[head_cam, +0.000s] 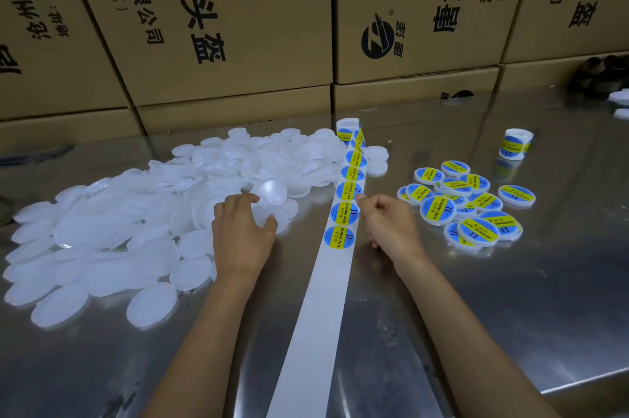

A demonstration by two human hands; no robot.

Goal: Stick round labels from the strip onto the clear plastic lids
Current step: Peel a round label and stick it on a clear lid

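Observation:
A white backing strip runs from the front edge of the metal table up to a label roll; several blue and yellow round labels sit on its far part. Left of the strip lies a large heap of clear plastic lids. My left hand grips one clear lid at the heap's right edge, between thumb and fingers. My right hand is right of the strip, fingers curled, fingertips at the strip's right edge beside a label; whether it pinches anything is not visible.
A cluster of labelled lids lies right of my right hand. A second label roll stands further back right. Stacked cardboard boxes wall off the table's far side. A few white lids show at the far right edge.

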